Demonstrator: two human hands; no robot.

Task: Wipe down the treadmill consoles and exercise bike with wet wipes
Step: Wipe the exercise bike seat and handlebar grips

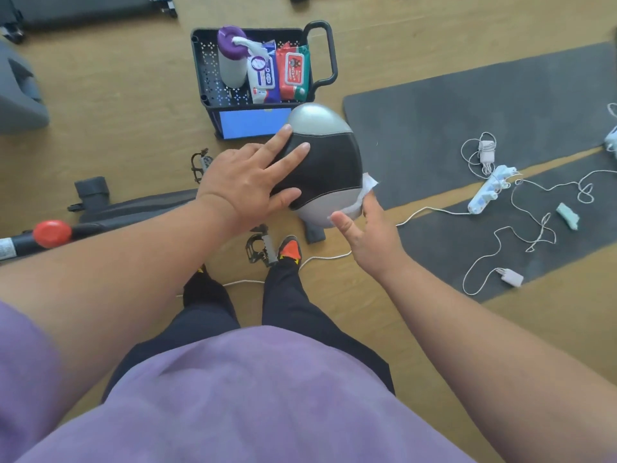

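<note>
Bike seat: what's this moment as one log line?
step: wiping bike seat | left hand: steadies seat | right hand: presses wet wipe against edge

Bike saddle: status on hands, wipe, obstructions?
Left hand flat on bike saddle, steadying. Right hand presses wet wipe against saddle's side edge. Nothing blocking; basket of wipe packs behind.

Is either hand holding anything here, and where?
Right hand presses a wet wipe against the bike seat side; left hand rests flat on it.
</note>
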